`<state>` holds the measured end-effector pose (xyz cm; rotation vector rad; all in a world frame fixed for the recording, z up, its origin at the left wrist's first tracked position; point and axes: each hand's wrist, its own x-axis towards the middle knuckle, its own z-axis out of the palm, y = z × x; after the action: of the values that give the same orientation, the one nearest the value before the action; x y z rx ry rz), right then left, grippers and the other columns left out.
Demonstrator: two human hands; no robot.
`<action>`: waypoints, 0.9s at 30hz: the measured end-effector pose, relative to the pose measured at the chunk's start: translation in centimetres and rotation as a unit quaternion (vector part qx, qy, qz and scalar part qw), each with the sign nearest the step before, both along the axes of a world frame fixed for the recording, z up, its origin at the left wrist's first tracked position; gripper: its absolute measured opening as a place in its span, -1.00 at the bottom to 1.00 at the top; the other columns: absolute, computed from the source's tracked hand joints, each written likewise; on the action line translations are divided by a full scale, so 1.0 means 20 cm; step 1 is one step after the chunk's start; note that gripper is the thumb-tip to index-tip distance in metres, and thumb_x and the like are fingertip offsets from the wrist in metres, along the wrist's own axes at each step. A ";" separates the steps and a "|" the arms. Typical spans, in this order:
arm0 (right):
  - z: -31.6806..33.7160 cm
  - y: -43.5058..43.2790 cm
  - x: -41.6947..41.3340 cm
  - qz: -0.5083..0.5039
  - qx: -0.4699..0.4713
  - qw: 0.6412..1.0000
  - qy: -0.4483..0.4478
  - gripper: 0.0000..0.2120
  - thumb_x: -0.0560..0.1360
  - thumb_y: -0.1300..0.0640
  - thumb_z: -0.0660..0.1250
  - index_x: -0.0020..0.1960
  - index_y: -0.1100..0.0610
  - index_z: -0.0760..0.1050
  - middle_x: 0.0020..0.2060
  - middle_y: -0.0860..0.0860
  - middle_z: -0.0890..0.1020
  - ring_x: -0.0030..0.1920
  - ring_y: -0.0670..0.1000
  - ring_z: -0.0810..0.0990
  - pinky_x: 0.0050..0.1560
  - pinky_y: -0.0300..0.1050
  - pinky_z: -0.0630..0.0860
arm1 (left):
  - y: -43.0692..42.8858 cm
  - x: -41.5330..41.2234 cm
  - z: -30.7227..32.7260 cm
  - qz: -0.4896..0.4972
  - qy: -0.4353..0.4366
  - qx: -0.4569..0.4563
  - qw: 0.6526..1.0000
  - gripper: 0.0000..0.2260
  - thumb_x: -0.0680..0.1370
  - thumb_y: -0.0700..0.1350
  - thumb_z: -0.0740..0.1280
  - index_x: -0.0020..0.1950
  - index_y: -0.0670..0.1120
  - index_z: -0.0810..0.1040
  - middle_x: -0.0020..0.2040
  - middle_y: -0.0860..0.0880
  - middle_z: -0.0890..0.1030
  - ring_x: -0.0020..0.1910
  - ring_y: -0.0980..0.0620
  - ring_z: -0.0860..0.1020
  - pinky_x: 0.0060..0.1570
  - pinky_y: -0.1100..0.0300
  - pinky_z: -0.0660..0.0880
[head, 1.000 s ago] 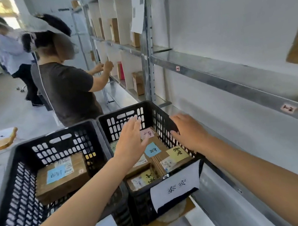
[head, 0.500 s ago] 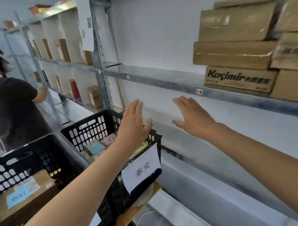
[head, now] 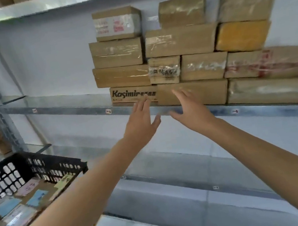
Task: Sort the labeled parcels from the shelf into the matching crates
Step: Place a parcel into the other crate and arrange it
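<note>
A: Hands?
B: Left hand [head: 141, 121] and right hand [head: 192, 112] both raised, fingers spread, holding nothing. Side by side, a small gap between them, in front of the shelf [head: 70, 107] edge.
A: Parcels?
B: Brown boxes [head: 180, 41] stacked four rows high on the shelf, far right of centre. Bottom left one, the printed box [head: 132, 95], reads "Kosimir"; left fingertips overlap it in view, contact cannot be told. Image blurred.
A: Crate?
B: Black crate [head: 59, 166] near left, below the shelf, holding parcels with blue, pink and yellow labels.
</note>
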<state>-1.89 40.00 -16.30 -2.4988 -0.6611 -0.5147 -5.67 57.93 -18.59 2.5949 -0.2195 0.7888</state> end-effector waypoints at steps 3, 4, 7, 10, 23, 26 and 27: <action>0.03 -0.34 -0.02 -0.063 -0.011 0.998 -0.007 -0.32 0.61 -0.05 0.30 0.61 0.08 0.08 0.59 0.04 0.15 0.58 0.08 0.08 0.50 0.04 0.18 | -0.35 0.08 0.04 -0.089 -0.014 -0.033 0.995 -0.44 0.64 -0.05 0.27 0.58 -0.20 0.17 0.59 -0.12 0.20 0.57 -0.09 0.15 0.51 0.06 0.15; 0.05 -0.45 -0.02 -0.082 -0.016 0.996 -0.010 -0.33 0.60 -0.03 0.31 0.60 0.10 0.10 0.57 0.05 0.20 0.56 0.08 0.13 0.49 0.02 0.21 | -0.46 0.11 0.05 -0.109 -0.017 -0.040 0.993 -0.44 0.64 -0.05 0.27 0.58 -0.19 0.17 0.58 -0.11 0.20 0.56 -0.07 0.16 0.49 0.12 0.14; 0.11 -0.78 -0.04 -0.136 -0.006 0.990 -0.025 -0.36 0.58 0.03 0.35 0.56 0.13 0.18 0.48 0.10 0.32 0.48 0.11 0.27 0.43 0.04 0.31 | -0.76 0.17 0.08 -0.151 -0.013 -0.057 0.987 -0.42 0.65 -0.03 0.26 0.60 -0.14 0.13 0.61 -0.05 0.14 0.57 0.01 0.13 0.39 0.31 0.07; 0.16 -1.08 -0.05 -0.184 -0.004 0.982 -0.044 -0.36 0.55 0.06 0.38 0.54 0.18 0.22 0.45 0.15 0.35 0.46 0.17 0.30 0.42 0.09 0.31 | -1.02 0.23 0.12 -0.191 -0.003 -0.060 0.980 -0.42 0.65 -0.02 0.25 0.61 -0.11 0.11 0.63 -0.01 0.09 0.55 0.04 0.19 0.39 0.27 0.19; 0.23 -2.02 0.01 -0.335 0.048 0.939 -0.066 -0.37 0.56 0.00 0.36 0.52 0.19 0.22 0.43 0.14 0.35 0.40 0.16 0.36 0.37 0.11 0.38 | -1.97 0.37 0.23 -0.269 0.072 -0.115 0.954 -0.46 0.65 -0.02 0.24 0.57 -0.16 0.17 0.52 -0.12 0.31 0.48 -0.07 0.28 0.31 0.17 0.27; 0.21 -2.18 0.07 -0.381 0.134 0.914 0.025 -0.34 0.61 -0.07 0.27 0.56 0.22 0.13 0.48 0.16 0.31 0.45 0.17 0.33 0.34 0.13 0.37 | -2.08 0.40 0.23 -0.245 0.100 -0.132 0.955 -0.41 0.65 -0.03 0.24 0.61 -0.17 0.10 0.57 -0.14 0.23 0.54 -0.09 0.22 0.45 0.08 0.20; 0.20 -2.23 0.10 -0.384 0.159 0.908 0.054 -0.33 0.62 -0.10 0.24 0.57 0.22 0.11 0.50 0.16 0.30 0.46 0.17 0.32 0.36 0.13 0.34 | -2.10 0.42 0.24 -0.237 0.100 -0.141 0.956 -0.41 0.65 -0.04 0.24 0.61 -0.18 0.10 0.58 -0.14 0.22 0.54 -0.09 0.22 0.45 0.09 0.19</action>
<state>0.04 -4.66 -12.35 -2.3644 0.4640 -0.6781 2.63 15.96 -13.85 2.1989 -0.5939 0.3512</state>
